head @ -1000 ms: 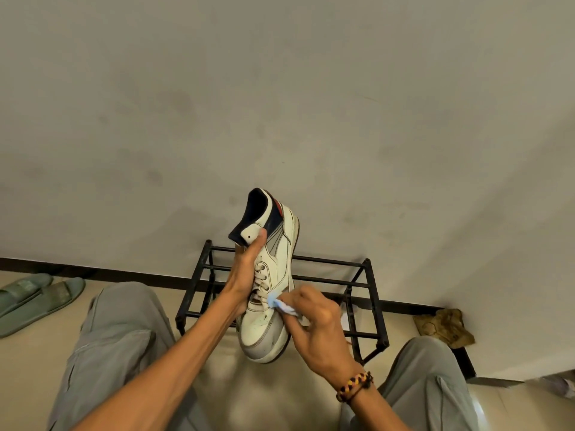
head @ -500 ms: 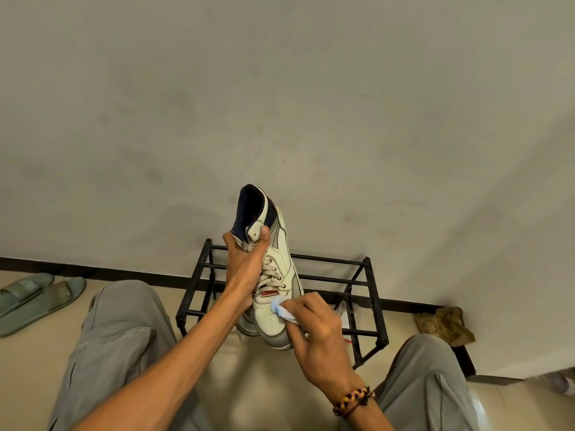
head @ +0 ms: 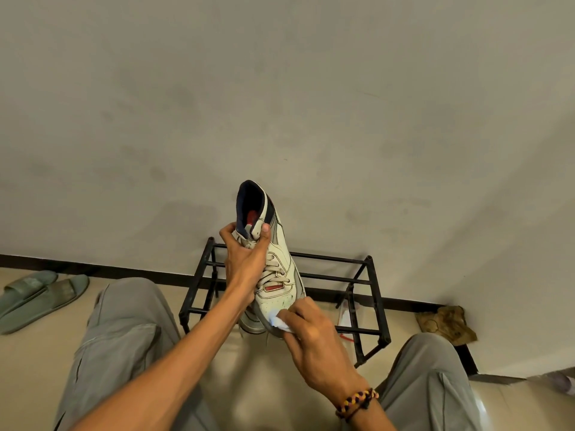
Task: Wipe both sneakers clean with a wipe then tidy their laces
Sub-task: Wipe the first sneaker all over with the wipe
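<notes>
Only sneaker [head: 281, 275], no legible branding

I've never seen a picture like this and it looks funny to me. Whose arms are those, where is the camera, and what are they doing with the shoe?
There is no machine here. The camera sits on a person's head and looks forward and down, so you see their own two arms and their knees in grey trousers, as if you were them.

The left hand holds a white sneaker up in the air, gripping it near the tongue, with the toe pointing towards the camera. The right hand, with a braided bracelet on its wrist, pinches a small white wipe and presses it against the toe.

Behind the shoe, a black metal shoe rack stands on the floor against the wall. Two green slippers lie on the floor at the left, and something brown and crumpled lies at the right.
</notes>
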